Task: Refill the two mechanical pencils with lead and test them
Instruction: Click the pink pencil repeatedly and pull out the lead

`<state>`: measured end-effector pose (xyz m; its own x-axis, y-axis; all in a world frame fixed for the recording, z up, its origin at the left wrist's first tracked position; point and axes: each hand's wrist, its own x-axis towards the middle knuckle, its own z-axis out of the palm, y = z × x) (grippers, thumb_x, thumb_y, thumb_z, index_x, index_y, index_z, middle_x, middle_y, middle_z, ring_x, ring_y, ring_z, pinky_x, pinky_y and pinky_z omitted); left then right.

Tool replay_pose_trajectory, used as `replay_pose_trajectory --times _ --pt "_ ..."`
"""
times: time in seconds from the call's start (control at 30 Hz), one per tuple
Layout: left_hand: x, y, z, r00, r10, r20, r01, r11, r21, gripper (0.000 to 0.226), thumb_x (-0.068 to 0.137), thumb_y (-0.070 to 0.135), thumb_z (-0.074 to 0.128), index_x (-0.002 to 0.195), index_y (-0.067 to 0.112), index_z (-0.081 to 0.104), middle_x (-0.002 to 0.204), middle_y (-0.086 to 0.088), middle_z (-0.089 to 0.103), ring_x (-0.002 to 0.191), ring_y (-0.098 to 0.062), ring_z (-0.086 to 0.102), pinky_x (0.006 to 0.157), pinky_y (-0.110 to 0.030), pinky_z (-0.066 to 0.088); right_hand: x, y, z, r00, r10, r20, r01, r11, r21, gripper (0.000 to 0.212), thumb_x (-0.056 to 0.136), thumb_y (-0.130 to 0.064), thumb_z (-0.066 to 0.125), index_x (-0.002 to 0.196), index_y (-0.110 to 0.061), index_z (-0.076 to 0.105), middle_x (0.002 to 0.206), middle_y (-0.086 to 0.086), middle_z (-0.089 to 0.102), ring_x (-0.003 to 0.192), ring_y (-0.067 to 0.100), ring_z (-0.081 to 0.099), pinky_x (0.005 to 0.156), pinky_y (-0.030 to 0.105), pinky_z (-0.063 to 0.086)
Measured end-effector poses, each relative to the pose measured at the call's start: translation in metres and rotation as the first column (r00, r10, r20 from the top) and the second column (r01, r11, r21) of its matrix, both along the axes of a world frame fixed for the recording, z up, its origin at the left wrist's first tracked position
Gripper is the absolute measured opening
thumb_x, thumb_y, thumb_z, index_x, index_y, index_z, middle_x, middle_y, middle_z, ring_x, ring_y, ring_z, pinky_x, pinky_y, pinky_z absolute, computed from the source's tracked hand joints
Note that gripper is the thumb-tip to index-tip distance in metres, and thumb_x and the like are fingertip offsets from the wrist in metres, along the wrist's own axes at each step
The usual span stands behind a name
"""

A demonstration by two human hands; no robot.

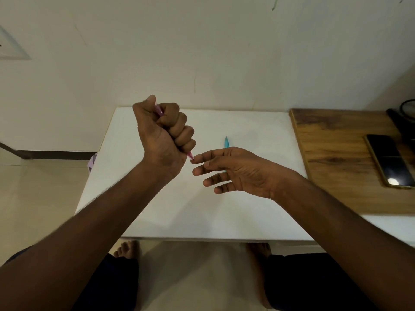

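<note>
My left hand [162,134] is raised above the white table [157,209] and grips a pink mechanical pencil [160,109] in a fist, thumb on its upper end. The pencil's tip sticks out below the fist at the lower right. My right hand [233,170] is spread with relaxed fingers, and its index fingertip touches that tip. A blue mechanical pencil [226,142] lies on the table behind my right hand, which partly hides it. I see no lead container.
A wooden surface [336,153] adjoins the table on the right, with a dark phone [389,160] on it and black items at the far right edge. A wall stands behind the table. My knees and bare feet show below the front edge.
</note>
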<state>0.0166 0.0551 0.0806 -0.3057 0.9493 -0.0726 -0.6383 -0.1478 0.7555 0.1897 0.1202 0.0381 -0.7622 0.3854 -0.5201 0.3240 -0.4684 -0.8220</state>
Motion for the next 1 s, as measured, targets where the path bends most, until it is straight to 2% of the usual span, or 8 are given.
replay_pose_trajectory --times 0.2,0.37,0.57,0.67,0.8,1.0 --pt "-0.006 0.001 -0.004 0.991 0.019 0.133 -0.017 1.0 -0.014 0.051 0.102 0.051 0.024 0.06 0.024 0.015 0.055 0.006 0.005 0.05 -0.015 0.0 0.05 -0.022 0.006 0.0 0.0 -0.001 1.0 0.006 -0.001 -0.006 1.0 0.009 0.022 0.098 -0.03 0.072 0.119 -0.031 0.079 0.121 0.001 0.078 0.097 0.019 0.078 0.084 0.035 0.062" --pt "-0.011 0.004 -0.007 0.983 0.042 0.177 -0.036 0.999 -0.038 0.049 0.101 0.049 0.026 0.061 0.025 0.014 0.056 0.007 0.005 0.049 -0.015 0.001 0.049 -0.021 0.008 -0.001 -0.002 0.0 1.0 0.01 -0.011 -0.01 1.0 0.03 0.025 0.093 -0.038 0.077 0.117 -0.032 0.08 0.121 -0.001 0.079 0.098 0.017 0.078 0.084 0.035 0.062" --pt "-0.012 0.005 -0.014 0.938 0.009 0.348 0.008 0.999 -0.048 0.055 0.103 0.059 0.025 0.061 0.025 0.015 0.057 0.007 0.005 0.049 -0.013 0.002 0.047 -0.022 0.005 -0.002 -0.003 0.003 1.0 -0.023 -0.01 0.024 0.998 0.061 0.021 0.091 -0.036 0.079 0.112 -0.032 0.082 0.118 -0.002 0.079 0.095 0.015 0.078 0.083 0.033 0.061" --pt "-0.012 0.006 -0.014 0.937 0.005 0.35 0.013 0.999 -0.051 0.056 0.104 0.057 0.026 0.06 0.025 0.014 0.057 0.007 0.005 0.049 -0.013 0.002 0.046 -0.023 0.005 -0.001 -0.003 0.003 0.999 -0.034 -0.004 0.034 0.998 0.061 0.019 0.094 -0.035 0.077 0.112 -0.032 0.082 0.118 -0.001 0.08 0.094 0.016 0.077 0.084 0.033 0.062" --pt "-0.015 0.007 -0.009 0.964 0.03 0.265 -0.02 0.999 -0.04 0.05 0.102 0.049 0.026 0.06 0.025 0.013 0.056 0.007 0.004 0.048 -0.014 0.001 0.048 -0.021 0.006 -0.001 -0.004 0.003 0.999 -0.049 0.011 0.048 0.997 0.063 0.017 0.097 -0.035 0.075 0.112 -0.031 0.082 0.117 0.0 0.08 0.092 0.016 0.077 0.083 0.033 0.062" --pt "-0.01 0.006 -0.014 0.95 -0.001 0.312 0.013 0.999 -0.037 0.055 0.104 0.057 0.026 0.06 0.025 0.013 0.056 0.007 0.004 0.048 -0.013 0.001 0.048 -0.021 0.004 -0.003 -0.006 0.005 0.998 -0.049 0.036 0.045 0.995 0.091 0.016 0.096 -0.038 0.075 0.108 -0.031 0.083 0.114 -0.001 0.08 0.091 0.015 0.077 0.082 0.031 0.062"
